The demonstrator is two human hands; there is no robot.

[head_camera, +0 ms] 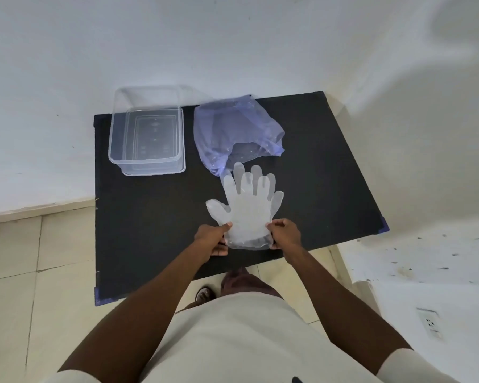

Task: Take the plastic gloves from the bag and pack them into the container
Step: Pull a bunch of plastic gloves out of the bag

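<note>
Gloves point(248, 211) lie flat on the table point(329, 167), and you pinch them at the cuff end. Your left hand point(212, 239) holds the left cuff corner with thumb on top. Your right hand point(284, 233) holds the right cuff corner the same way. Both hands are closed on the thin plastic.

It looks like more than one glove, stacked a bit crooked, because extra fingertips peek out at the top. Those fingertips sit just beside the mouth of the bag point(233, 134), maybe touching it.

The box point(147, 134) waits at the far left of the table, well apart from the gloves. It is open and looks empty, with what seems to be its lid under it.

Be careful now. The plastic is thin and slippery. If you lift fast, the stack could slide apart and one glove may drop. The long fingers could flop over the box rim and hang out. They could also catch the bag and drag it.
</note>
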